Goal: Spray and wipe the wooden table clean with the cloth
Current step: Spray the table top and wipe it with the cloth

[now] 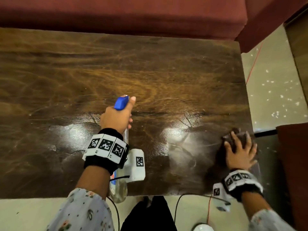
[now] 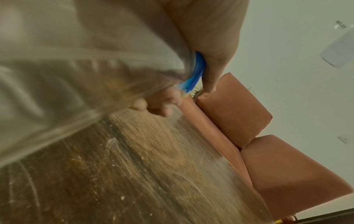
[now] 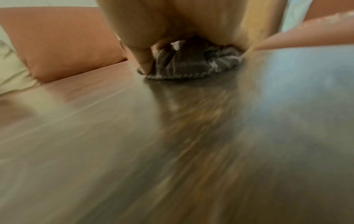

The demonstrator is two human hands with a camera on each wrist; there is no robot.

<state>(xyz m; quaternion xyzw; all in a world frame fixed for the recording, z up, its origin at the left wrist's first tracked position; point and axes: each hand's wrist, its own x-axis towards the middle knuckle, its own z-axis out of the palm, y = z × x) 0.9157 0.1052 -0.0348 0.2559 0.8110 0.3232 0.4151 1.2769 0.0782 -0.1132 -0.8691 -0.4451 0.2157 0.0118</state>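
Observation:
My left hand point(image 1: 116, 116) grips a clear spray bottle with a blue head point(image 1: 121, 102) above the near middle of the dark wooden table point(image 1: 150, 67), nozzle pointing away from me. In the left wrist view the bottle point(image 2: 76, 60) fills the upper left, and my fingers point(image 2: 161, 106) curl round its blue neck point(image 2: 195, 72). My right hand point(image 1: 240, 152) lies with fingers spread on a dark crumpled cloth point(image 1: 235, 135) at the table's near right corner. The right wrist view shows the grey cloth point(image 3: 191, 63) bunched under my palm, blurred by motion.
A red sofa point(image 1: 116, 12) runs along the table's far edge and round its right end. Pale floor point(image 1: 270, 90) with white flecks lies to the right. Wet glossy patches point(image 1: 180, 139) shine on the near half of the table. Cables point(image 1: 176, 212) hang below the near edge.

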